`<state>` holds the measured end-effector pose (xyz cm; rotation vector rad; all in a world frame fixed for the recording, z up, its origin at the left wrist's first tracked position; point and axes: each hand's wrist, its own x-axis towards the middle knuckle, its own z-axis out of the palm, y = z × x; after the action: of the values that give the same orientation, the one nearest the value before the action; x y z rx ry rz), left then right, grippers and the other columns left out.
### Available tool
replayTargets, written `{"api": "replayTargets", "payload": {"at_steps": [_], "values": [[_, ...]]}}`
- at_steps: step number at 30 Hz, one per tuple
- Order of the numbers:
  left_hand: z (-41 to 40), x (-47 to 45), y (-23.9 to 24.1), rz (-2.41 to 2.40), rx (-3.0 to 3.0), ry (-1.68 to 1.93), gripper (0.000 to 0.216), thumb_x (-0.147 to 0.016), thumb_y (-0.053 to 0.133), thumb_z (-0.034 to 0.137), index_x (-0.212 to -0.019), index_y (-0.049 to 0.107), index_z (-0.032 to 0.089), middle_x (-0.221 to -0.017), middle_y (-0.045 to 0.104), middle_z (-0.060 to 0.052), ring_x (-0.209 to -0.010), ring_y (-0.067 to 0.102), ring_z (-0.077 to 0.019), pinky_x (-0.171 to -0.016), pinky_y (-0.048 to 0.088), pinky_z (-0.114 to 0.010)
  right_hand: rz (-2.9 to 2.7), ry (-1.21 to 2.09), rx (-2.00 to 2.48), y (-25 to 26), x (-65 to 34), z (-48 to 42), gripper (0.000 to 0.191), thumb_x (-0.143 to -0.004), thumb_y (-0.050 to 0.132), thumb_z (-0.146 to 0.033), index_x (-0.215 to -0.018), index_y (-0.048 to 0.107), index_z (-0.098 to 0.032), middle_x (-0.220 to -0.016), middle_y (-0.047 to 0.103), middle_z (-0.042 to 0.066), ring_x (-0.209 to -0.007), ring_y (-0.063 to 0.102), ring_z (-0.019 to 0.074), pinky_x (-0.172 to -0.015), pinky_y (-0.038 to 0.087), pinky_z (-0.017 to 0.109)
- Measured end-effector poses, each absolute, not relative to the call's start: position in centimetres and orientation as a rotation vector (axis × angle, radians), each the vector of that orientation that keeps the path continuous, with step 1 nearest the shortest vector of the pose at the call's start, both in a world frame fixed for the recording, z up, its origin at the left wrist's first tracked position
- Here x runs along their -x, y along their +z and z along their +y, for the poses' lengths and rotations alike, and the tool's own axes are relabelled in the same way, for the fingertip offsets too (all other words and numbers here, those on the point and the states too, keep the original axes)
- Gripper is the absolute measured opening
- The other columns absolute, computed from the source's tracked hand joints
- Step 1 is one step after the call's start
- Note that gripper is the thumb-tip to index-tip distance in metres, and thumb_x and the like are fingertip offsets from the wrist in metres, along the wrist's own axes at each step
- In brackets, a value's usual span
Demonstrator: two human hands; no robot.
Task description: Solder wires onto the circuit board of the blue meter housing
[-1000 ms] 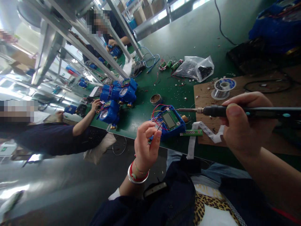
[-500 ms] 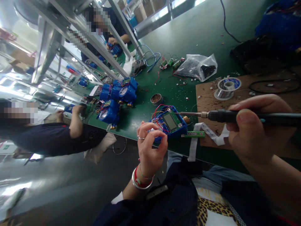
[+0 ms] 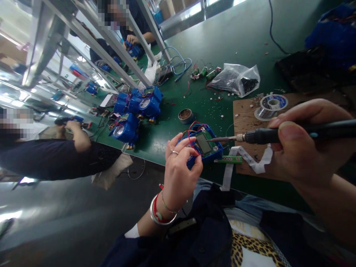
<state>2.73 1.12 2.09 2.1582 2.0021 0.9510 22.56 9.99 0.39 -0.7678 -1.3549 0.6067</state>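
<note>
A blue meter (image 3: pixel 219 153) with an exposed circuit board and a grey display lies on the green bench in front of me. My left hand (image 3: pixel 180 174) is over its left side, thumb and index finger pinched on a thin red wire (image 3: pixel 189 134) that loops up from the board. My right hand (image 3: pixel 308 148) grips a soldering iron (image 3: pixel 258 136) by its black handle. The iron's tip points left and appears over the display; whether it touches cannot be told. A green-labelled strip (image 3: pixel 232 159) lies just right of the meter.
Solder wire spool (image 3: pixel 271 106) and white tape (image 3: pixel 260 165) lie on a cardboard sheet (image 3: pixel 247 120). Behind the meter stands a small round tin (image 3: pixel 185 116). Several blue meters (image 3: pixel 126 129) are at left, a plastic bag (image 3: pixel 235 79) farther back. Co-workers sit at left, beyond metal posts.
My left hand has moved up and right onto the meter's edge, its fingers now at the red wire. The soldering iron's tip has shifted slightly left and down across the board.
</note>
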Motion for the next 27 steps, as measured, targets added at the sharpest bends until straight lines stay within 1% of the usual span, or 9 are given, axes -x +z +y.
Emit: {"api": "replayTargets", "payload": {"at_steps": [2, 5, 10, 18, 27], "values": [[1.1, -3.0, 2.5, 2.023, -2.175, 0.885, 0.010, -0.079, 0.061, 0.009, -0.077, 0.057, 0.019, -0.118, 0.064, -0.007, -0.129, 0.044, -0.0291, -0.107, 0.035, -0.059, -1.375, 0.579, 0.711, 0.0, -22.3, 10.3, 0.014, -0.076, 0.063, -0.028, -0.066, 0.056, -0.020, -0.058, 0.053, -0.001, -0.043, 0.041, 0.0092, -0.038, 0.029, 0.027], [1.1, -3.4, 3.0, 2.062, -2.185, 0.801, 0.011, -0.079, 0.060, 0.008, -0.078, 0.056, 0.019, -0.118, 0.064, -0.008, -0.129, 0.044, -0.0305, -0.107, 0.033, -0.061, -1.420, 0.667, 0.670, -0.9, -22.4, 10.4, 0.010, -0.076, 0.063, -0.024, -0.069, 0.057, -0.020, -0.059, 0.055, -0.002, -0.040, 0.042, 0.0083, -0.032, 0.029, 0.024], [1.1, -3.9, 3.0, 2.093, -2.195, 0.736, 0.011, -0.080, 0.058, 0.008, -0.078, 0.055, 0.018, -0.120, 0.063, -0.009, -0.129, 0.045, -0.0293, -0.109, 0.033, -0.061, -1.539, 0.697, 0.687, -1.6, -23.3, 10.1, 0.009, -0.076, 0.066, -0.025, -0.071, 0.060, -0.021, -0.062, 0.059, -0.001, -0.048, 0.051, 0.0110, -0.037, 0.037, 0.025], [1.2, -4.0, 2.7, 2.083, -2.209, 0.774, 0.011, -0.079, 0.058, 0.008, -0.079, 0.055, 0.018, -0.119, 0.063, -0.010, -0.126, 0.048, -0.0279, -0.106, 0.038, -0.057, -1.599, 0.738, 0.675, -1.6, -23.4, 10.2, 0.008, -0.078, 0.066, -0.023, -0.073, 0.060, -0.022, -0.062, 0.058, -0.002, -0.047, 0.050, 0.0110, -0.037, 0.038, 0.023], [1.2, -4.1, 2.7, 2.098, -2.210, 0.772, 0.010, -0.079, 0.058, 0.008, -0.080, 0.055, 0.018, -0.118, 0.063, -0.010, -0.126, 0.048, -0.0271, -0.106, 0.038, -0.055, -1.653, 0.760, 0.691, -1.4, -23.3, 10.1, 0.009, -0.078, 0.065, -0.022, -0.072, 0.058, -0.021, -0.063, 0.059, -0.003, -0.047, 0.051, 0.0093, -0.039, 0.038, 0.021]]}}
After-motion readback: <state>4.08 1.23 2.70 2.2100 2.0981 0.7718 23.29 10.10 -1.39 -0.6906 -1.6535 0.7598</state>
